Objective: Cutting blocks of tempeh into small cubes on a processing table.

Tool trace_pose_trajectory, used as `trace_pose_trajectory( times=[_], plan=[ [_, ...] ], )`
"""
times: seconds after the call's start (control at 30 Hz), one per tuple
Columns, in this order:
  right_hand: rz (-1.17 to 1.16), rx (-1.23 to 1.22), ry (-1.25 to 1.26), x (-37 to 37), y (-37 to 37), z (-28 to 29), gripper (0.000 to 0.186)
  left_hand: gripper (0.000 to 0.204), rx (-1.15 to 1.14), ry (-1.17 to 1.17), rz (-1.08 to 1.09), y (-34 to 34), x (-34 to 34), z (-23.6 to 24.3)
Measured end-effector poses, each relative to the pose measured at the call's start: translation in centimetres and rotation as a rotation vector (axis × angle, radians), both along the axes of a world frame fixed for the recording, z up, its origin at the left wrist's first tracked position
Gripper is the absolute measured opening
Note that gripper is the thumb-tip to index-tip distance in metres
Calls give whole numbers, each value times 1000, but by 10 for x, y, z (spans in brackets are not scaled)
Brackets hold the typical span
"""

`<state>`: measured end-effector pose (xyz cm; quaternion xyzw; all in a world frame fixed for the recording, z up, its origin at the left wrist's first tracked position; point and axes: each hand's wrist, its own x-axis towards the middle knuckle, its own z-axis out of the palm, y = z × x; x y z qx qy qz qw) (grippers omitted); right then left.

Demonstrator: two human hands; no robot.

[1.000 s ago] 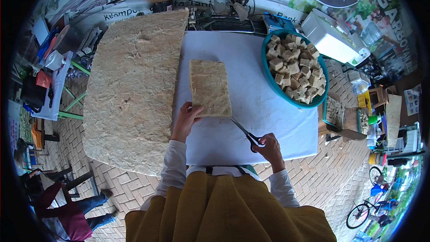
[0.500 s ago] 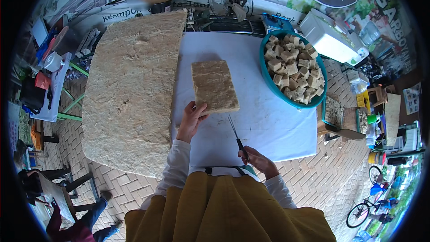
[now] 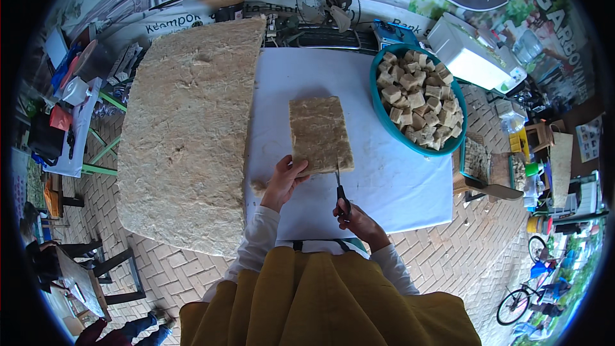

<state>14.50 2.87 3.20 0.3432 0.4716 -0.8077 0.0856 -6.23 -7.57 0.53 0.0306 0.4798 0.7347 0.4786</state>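
Note:
My left hand (image 3: 286, 182) grips the near left corner of a rectangular tan rockwool slab (image 3: 319, 129), thumb on top, above a table with a white cloth (image 3: 397, 195). In my right hand (image 3: 362, 224) are scissors (image 3: 344, 204) with black handles, my fingers around the grips. Their blades point away from me and meet the slab's near edge toward its right side; the tips are hidden in or behind it. A small tan scrap (image 3: 259, 187) lies beside my left wrist.
A huge thick rockwool sheet (image 3: 186, 134) stands along the table's left side. At the far right, a teal basin (image 3: 416, 147) is heaped with rockwool cubes (image 3: 418, 99). Behind the table are a fan (image 3: 328, 5) and a white box (image 3: 471, 54). Brick paving surrounds it.
The slab has shifted right and slightly nearer with my left hand. The scissors, apart from the slab before, now touch its near edge. A person at lower left has moved lower in view.

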Motion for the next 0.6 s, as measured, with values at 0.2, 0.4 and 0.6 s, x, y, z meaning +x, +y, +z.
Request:
trace_pose_trajectory(
  times=[0.2,0.4,0.6],
  plan=[
    [-67,27,39,-1,-9,-4,42,33,-49,-29,26,5,5,3],
    [-68,54,117,-4,-12,6,39,35,14,-224,245,8,34,13],
    [-45,92,86,-4,-14,3,41,43,17,-401,282,28,66,10]
  ],
)
